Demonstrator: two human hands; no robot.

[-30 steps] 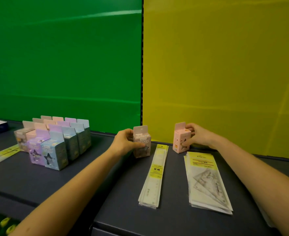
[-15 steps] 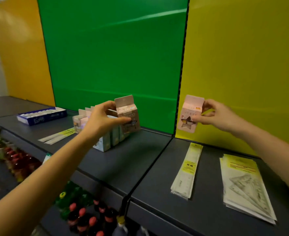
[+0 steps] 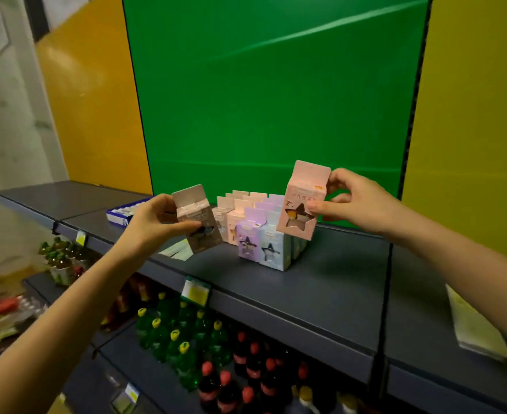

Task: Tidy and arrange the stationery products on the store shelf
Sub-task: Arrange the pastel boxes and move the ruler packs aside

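A person's left hand (image 3: 153, 222) grips a brown box (image 3: 198, 222) and the right hand (image 3: 356, 204) pinches a pink box (image 3: 301, 204), both held above the shelf (image 3: 320, 279) by the rows of boxes (image 3: 258, 234). Each is best set upright, star window forward, flush with its row.

The left hand (image 3: 152, 224) covers the right end of the blue tray (image 3: 120, 213), and the taupe box (image 3: 199, 224) it holds hides most of the flat packets (image 3: 177, 252) behind it. Print on the pink box (image 3: 303, 201) is too blurred to read. The right forearm (image 3: 470, 276) cuts across the stack of sleeves (image 3: 470, 333), and the bottles (image 3: 246, 369) run off the bottom edge.
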